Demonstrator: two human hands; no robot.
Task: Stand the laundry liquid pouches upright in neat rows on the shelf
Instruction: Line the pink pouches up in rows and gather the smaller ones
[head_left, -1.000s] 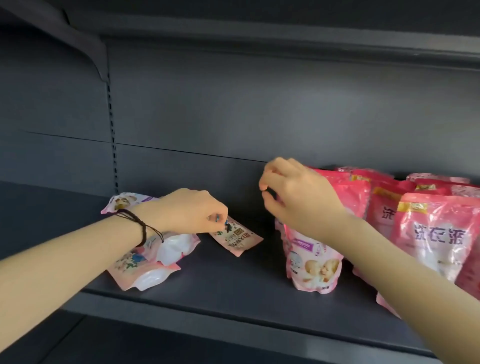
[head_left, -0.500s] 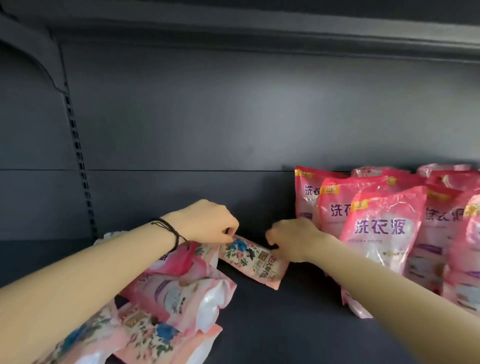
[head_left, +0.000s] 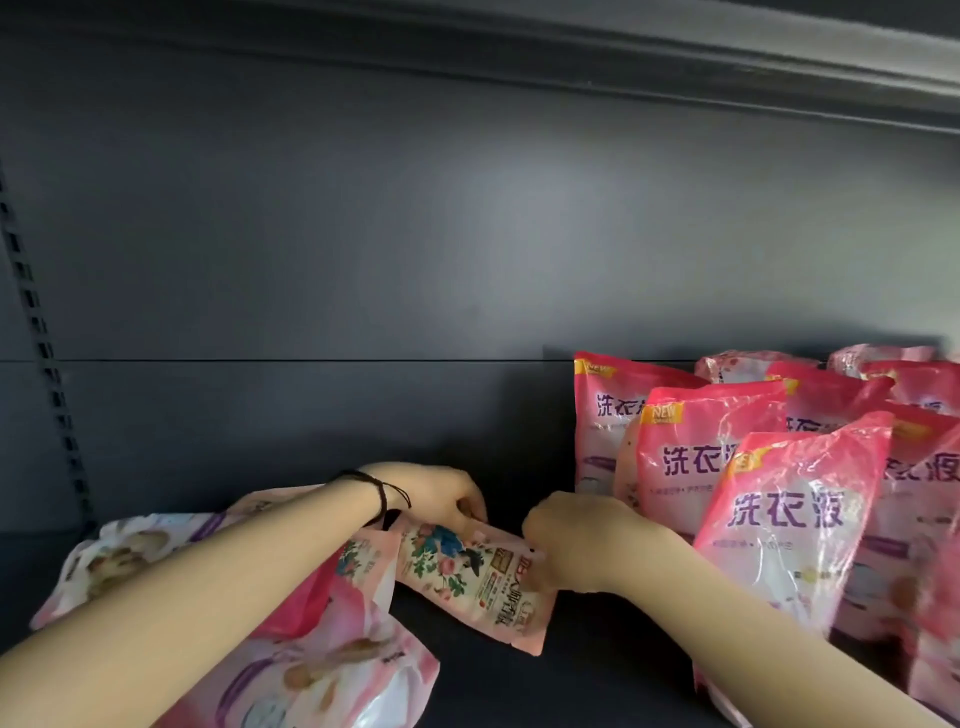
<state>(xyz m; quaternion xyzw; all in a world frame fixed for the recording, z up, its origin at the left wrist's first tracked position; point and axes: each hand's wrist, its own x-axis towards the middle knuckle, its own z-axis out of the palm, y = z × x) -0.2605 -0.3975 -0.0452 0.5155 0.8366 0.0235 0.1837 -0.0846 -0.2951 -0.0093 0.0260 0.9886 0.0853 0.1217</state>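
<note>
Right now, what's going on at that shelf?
A person is stocking laundry liquid pouches on a dark shelf. Both hands are on one floral pouch lying flat mid-shelf: the left hand pinches its far left corner, the right hand grips its right edge. To the right, upright pouches already stand in rows. A loose pile of pouches lies flat under the left forearm, not yet stood up.

Shop: slotted shelving (head_left: 467, 670), stocked pouches (head_left: 789, 525)
</note>
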